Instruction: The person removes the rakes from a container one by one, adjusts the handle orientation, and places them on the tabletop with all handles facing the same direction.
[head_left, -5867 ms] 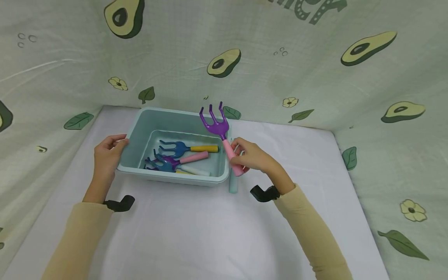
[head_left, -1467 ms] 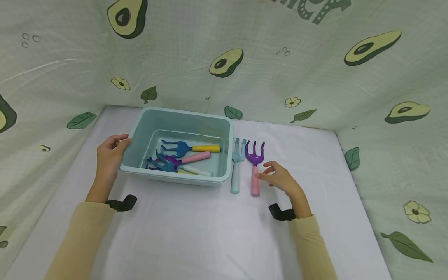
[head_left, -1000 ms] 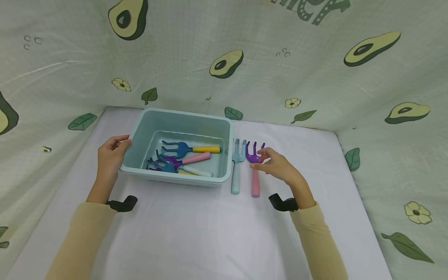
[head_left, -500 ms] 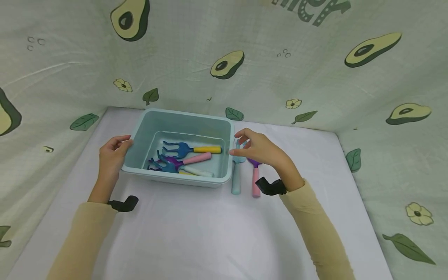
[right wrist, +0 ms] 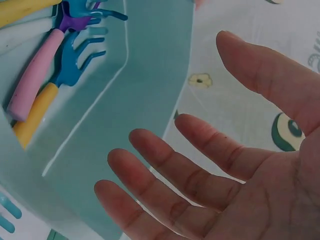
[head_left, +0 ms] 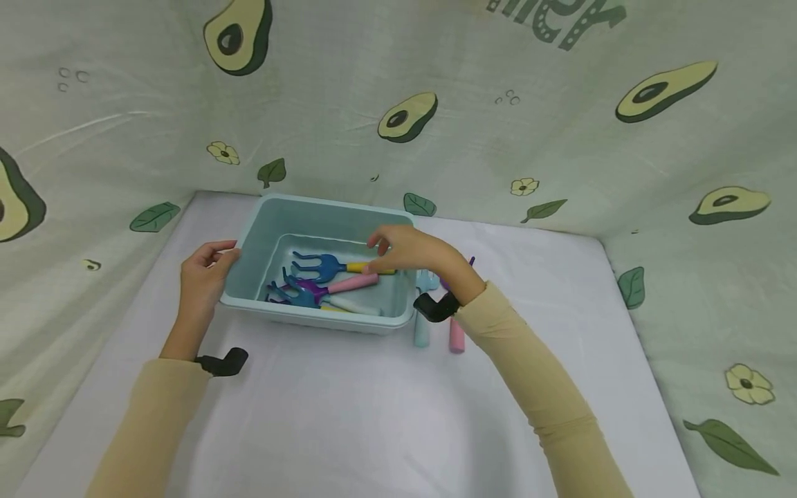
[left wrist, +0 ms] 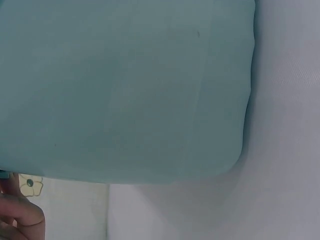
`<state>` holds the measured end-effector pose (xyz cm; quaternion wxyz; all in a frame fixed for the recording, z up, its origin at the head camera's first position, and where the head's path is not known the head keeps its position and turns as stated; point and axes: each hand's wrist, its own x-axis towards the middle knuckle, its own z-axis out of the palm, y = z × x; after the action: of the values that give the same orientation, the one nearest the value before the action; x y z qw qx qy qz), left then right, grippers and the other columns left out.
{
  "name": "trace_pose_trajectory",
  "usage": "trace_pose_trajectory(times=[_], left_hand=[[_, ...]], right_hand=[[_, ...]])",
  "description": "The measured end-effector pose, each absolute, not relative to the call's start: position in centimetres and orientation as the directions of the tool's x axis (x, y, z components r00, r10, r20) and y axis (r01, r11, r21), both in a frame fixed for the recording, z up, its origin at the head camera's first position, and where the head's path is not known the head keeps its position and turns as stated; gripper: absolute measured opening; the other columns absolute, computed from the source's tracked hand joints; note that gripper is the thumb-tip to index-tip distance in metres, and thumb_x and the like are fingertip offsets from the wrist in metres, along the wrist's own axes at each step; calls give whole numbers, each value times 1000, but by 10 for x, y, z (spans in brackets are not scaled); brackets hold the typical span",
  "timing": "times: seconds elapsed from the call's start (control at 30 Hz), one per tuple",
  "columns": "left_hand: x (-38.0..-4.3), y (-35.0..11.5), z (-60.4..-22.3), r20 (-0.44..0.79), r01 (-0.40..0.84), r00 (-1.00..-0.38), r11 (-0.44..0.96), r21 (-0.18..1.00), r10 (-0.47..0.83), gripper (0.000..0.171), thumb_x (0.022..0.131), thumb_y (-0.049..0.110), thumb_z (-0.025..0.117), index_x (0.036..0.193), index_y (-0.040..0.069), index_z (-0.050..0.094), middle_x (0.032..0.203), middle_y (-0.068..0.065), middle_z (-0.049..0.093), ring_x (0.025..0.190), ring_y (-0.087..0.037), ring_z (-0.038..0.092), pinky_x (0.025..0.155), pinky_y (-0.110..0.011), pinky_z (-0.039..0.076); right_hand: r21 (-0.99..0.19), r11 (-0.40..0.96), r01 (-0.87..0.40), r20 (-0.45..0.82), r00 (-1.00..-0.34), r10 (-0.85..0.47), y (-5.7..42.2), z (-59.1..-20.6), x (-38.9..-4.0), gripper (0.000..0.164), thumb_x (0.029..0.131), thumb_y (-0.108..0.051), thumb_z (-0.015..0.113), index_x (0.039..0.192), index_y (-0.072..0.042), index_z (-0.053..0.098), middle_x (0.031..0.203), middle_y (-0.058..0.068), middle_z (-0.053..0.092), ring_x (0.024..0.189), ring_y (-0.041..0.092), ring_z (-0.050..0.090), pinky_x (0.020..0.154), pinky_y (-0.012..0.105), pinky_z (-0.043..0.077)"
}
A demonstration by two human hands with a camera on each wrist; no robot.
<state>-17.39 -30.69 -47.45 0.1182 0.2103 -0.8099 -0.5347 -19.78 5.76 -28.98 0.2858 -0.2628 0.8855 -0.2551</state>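
Note:
My left hand [head_left: 202, 277] holds the left rim of a pale blue-green plastic bin [head_left: 299, 315] between thumb and fingers. Inside the bin, my right hand [head_left: 411, 250] hovers over a blue hand rake [head_left: 325, 268] with a yellow handle; its fingers are spread loosely and hold nothing, as the right wrist view shows. Below that rake lie a purple one with a pink handle [head_left: 351, 283], a blue one with a white handle [head_left: 355, 306] and part of another yellow handle [head_left: 333, 309]. In the left wrist view the bin's outer wall [left wrist: 125, 100] fills most of the picture.
Right of the bin, a light blue hand rake [head_left: 422, 332] and a purple one with a pink handle [head_left: 457, 335] lie side by side on the white tablecloth [head_left: 349, 408], partly covered by my right arm. An avocado-print curtain [head_left: 467, 152] stands behind the table.
Earlier my right hand held the pink-handled purple rake by the bin; it then lay on the table, let go. Since then the hand has moved left into the bin. The left hand stays on the rim.

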Motion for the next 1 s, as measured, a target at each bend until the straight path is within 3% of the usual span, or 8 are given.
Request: trace_pose_trajectory(times=[0.13,0.23,0.37,0.47,0.57,0.8,1.0], left_hand=[[-153,-279,-426,-65,-249,-886,352,902,-460,42,86,47,60,117,20,63,83,5,53,75,-10,50,55,-16,45],[-142,-266,-401,-63,-258,-898,403,878,-436,45,89,45,55,121,15,60,81,7,51,73,-9,49,58,-14,44],[-139,-261,-392,-71,-274,-894,415,867,-442,45,90,43,54,123,13,59,82,8,50,74,-7,49,59,-12,44],[-142,-264,-399,-59,-250,-894,384,889,-444,42,89,40,57,120,13,61,82,6,51,72,-9,49,56,-14,43],[-144,-266,-403,-43,-238,-892,387,891,-450,43,88,44,58,118,14,62,82,3,52,72,-11,49,56,-17,43],[-145,-269,-408,-27,-203,-898,360,910,-439,37,87,35,62,115,11,64,79,3,52,68,-9,49,52,-17,41],[-139,-262,-393,-31,-254,-902,471,844,-430,43,91,41,53,122,11,59,81,6,50,72,-7,49,57,-13,42]], right_hand=[[-584,733,-349,-428,-635,-643,43,-296,-206,51,84,-32,65,127,-8,51,125,13,55,113,23,51,91,36,46],[-600,697,-392,-455,-550,-701,34,-301,-212,50,84,-30,64,127,-9,51,124,13,56,112,22,51,92,34,45],[-628,644,-438,-490,-420,-764,19,-310,-217,49,86,-28,63,129,-9,49,121,11,57,108,18,53,92,31,45],[-634,643,-429,-529,-366,-766,9,-316,-218,52,87,-29,62,131,-7,46,118,8,57,101,18,54,87,31,46],[-613,669,-421,-570,-351,-743,-2,-320,-219,55,88,-30,62,133,-6,44,116,8,56,96,23,55,84,33,48],[-503,754,-423,-658,-379,-651,-20,-334,-220,55,87,-29,63,135,-9,43,129,7,48,111,25,54,91,37,47],[-445,779,-441,-701,-371,-610,-31,-352,-218,58,86,-31,63,136,-9,44,127,3,46,107,21,51,92,38,47]])
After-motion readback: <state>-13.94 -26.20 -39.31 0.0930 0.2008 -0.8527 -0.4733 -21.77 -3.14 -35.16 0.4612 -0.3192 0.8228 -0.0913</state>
